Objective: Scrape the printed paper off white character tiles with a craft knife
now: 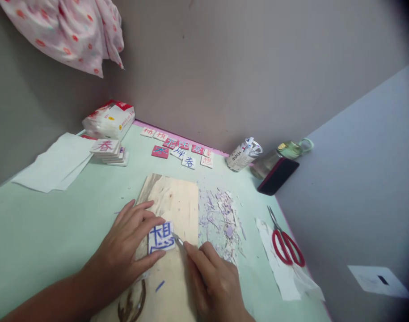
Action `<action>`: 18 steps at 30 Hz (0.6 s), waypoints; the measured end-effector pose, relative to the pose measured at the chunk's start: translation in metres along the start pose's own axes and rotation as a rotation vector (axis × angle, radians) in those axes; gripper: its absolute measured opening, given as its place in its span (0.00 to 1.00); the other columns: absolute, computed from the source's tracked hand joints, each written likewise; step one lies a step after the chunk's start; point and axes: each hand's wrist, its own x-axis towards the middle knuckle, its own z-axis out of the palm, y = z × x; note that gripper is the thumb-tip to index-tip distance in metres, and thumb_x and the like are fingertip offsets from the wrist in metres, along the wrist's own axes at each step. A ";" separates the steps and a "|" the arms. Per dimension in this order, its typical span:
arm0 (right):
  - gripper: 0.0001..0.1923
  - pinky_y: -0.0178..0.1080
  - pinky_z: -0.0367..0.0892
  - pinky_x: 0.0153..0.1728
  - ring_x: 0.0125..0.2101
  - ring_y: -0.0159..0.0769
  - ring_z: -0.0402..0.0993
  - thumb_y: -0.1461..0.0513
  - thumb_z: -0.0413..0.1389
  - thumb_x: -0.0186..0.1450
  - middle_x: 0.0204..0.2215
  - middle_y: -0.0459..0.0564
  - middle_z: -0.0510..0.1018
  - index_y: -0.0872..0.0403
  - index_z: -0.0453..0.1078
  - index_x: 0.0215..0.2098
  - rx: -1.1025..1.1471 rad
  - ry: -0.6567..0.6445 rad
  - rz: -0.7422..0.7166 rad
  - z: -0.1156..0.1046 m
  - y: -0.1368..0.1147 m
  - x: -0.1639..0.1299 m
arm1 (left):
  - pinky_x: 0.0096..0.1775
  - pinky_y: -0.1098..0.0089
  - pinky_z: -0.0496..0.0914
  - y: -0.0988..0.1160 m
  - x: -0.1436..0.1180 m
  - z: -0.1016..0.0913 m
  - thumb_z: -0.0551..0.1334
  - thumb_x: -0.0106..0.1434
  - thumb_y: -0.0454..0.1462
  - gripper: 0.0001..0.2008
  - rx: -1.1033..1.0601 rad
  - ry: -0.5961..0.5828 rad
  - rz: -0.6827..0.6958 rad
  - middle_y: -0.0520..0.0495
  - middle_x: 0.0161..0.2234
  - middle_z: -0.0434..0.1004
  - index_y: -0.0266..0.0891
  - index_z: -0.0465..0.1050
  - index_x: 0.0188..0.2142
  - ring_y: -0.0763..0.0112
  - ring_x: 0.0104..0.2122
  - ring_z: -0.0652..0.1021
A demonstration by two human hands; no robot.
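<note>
Low in the frame, the left hand (132,241) pins a small square block (161,237) on a wooden board (177,201). The right hand (212,279) presses a thin carving tool (178,240) against the block's right edge, with shavings (221,219) just right of the board.

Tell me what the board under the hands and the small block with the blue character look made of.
Board: unfinished pale wood, going by its visible grain and a dark knot. Block: likely soft carving rubber or similar, matte white with blue raised strokes; pale shavings lie beside it. Exact material unclear.
</note>
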 end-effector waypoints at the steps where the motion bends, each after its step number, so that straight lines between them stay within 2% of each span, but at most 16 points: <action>1: 0.15 0.31 0.63 0.18 0.21 0.31 0.71 0.68 0.46 0.71 0.27 0.50 0.73 0.60 0.70 0.51 -0.008 -0.002 0.002 0.000 0.000 0.000 | 0.64 0.45 0.53 0.000 0.000 0.000 0.64 0.65 0.41 0.19 -0.004 0.005 0.001 0.46 0.47 0.72 0.45 0.65 0.53 0.53 0.61 0.66; 10: 0.15 0.31 0.60 0.16 0.19 0.29 0.68 0.69 0.46 0.70 0.27 0.49 0.72 0.61 0.71 0.51 -0.073 0.038 0.025 0.006 -0.001 0.010 | 0.63 0.44 0.56 0.001 0.001 0.000 0.64 0.64 0.42 0.17 -0.014 0.026 -0.001 0.46 0.46 0.74 0.45 0.67 0.52 0.51 0.60 0.68; 18: 0.16 0.32 0.61 0.16 0.20 0.30 0.70 0.69 0.46 0.71 0.26 0.49 0.71 0.60 0.71 0.51 0.020 -0.011 0.057 -0.003 0.001 0.002 | 0.64 0.44 0.54 0.001 0.000 0.000 0.64 0.64 0.41 0.19 -0.019 0.022 0.005 0.45 0.47 0.74 0.44 0.66 0.53 0.52 0.61 0.67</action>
